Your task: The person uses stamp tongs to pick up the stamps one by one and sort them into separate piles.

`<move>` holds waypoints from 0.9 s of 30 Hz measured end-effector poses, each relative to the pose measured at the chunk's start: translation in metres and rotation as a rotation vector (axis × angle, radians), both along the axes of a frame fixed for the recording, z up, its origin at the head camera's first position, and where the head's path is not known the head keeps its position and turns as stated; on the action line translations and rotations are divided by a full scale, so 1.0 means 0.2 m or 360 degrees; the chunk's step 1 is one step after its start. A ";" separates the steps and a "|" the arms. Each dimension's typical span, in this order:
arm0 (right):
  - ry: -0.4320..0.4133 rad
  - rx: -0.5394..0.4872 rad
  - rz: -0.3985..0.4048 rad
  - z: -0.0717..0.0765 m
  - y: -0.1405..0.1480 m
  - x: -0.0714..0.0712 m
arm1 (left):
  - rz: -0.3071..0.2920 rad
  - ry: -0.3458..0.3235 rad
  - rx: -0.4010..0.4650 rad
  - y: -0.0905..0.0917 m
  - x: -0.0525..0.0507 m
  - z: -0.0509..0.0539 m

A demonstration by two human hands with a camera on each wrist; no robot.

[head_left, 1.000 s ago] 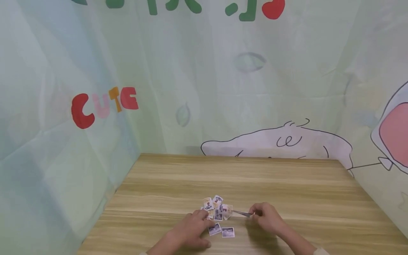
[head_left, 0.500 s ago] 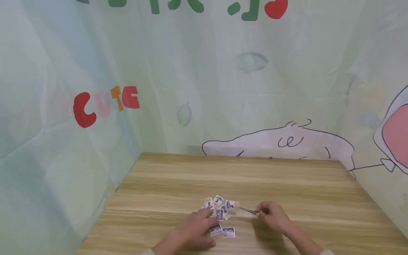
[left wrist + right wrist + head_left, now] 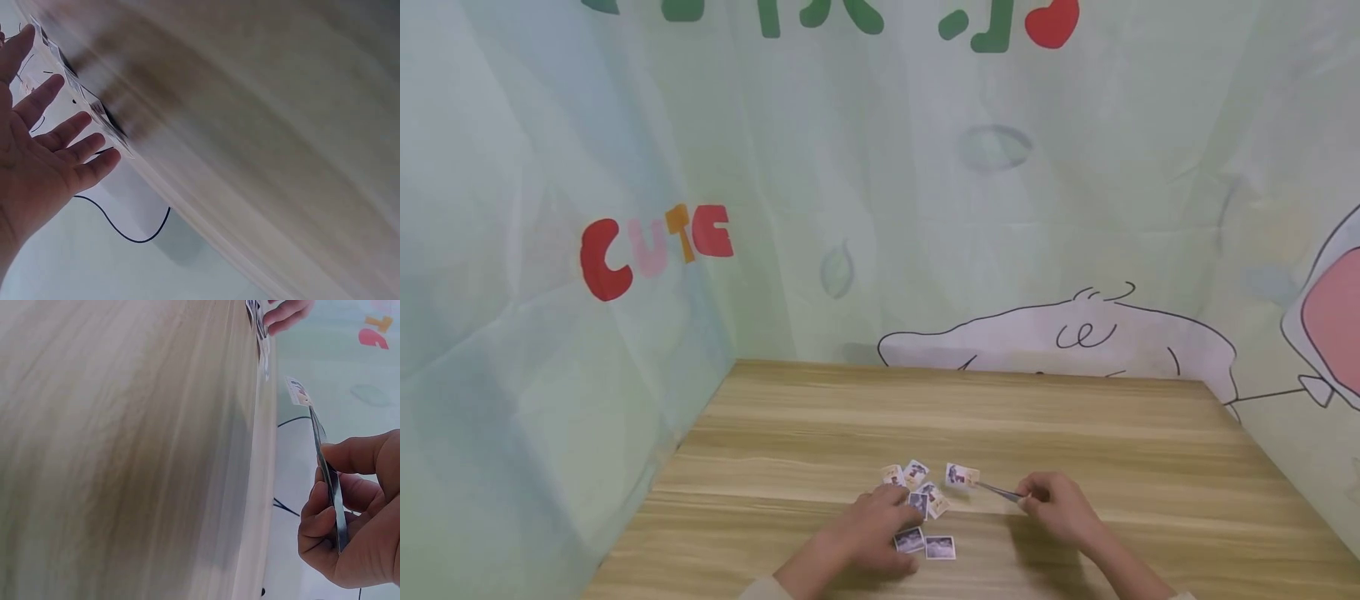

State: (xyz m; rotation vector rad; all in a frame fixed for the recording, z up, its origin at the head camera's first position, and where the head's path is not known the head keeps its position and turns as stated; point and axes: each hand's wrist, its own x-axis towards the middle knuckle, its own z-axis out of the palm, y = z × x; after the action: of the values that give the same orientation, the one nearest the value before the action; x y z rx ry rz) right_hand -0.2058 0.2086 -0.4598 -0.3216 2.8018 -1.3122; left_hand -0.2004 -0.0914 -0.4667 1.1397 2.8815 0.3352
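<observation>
My right hand (image 3: 1056, 504) holds metal tweezers (image 3: 1000, 492) between thumb and fingers. In their tips is a small stamp-like picture slip (image 3: 962, 476) with a white border, which the right wrist view shows raised off the table. My left hand (image 3: 876, 533) reaches over the near left side of a loose pile of similar slips (image 3: 916, 473), its fingers spread in the left wrist view. Its fingertips hide part of the pile; whether they touch it I cannot tell. Two dark greyish slips, one tilted (image 3: 910, 541) and one straight (image 3: 940, 547), lie in front of the pile.
The wood-grain table (image 3: 820, 417) stretches back to a pale green printed cloth (image 3: 910, 208). Another cloth wall with coloured letters (image 3: 606, 260) borders its left side.
The tweezers have drawn the pinched slip off the pile, to the right and slightly away, uncovering slips beneath. My left hand has shifted slightly right, staying by the pile.
</observation>
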 end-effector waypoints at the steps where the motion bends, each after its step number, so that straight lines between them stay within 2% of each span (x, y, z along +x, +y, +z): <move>1: -0.0008 0.0002 -0.0016 0.00 0.01 0.00 | 0.0000 -0.0002 -0.0006 0.01 0.00 0.00; 14: -0.0085 -0.0058 -0.0169 -0.01 0.09 0.01 | -0.0007 0.0027 -0.0115 0.06 -0.05 -0.02; 22: -0.0058 0.0001 -0.0196 -0.03 0.18 0.01 | 0.0050 -0.0061 -0.0144 0.05 -0.02 -0.01; 27: -0.0039 0.0061 -0.0240 -0.02 0.24 0.02 | 0.0034 -0.0051 -0.0125 0.05 -0.01 -0.01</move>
State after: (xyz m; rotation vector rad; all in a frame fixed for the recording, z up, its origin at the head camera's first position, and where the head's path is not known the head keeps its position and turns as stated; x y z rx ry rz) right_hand -0.2026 0.2566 -0.4646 -0.0939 2.8760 -1.2771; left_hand -0.2027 -0.0815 -0.4685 1.0825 2.8535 0.2360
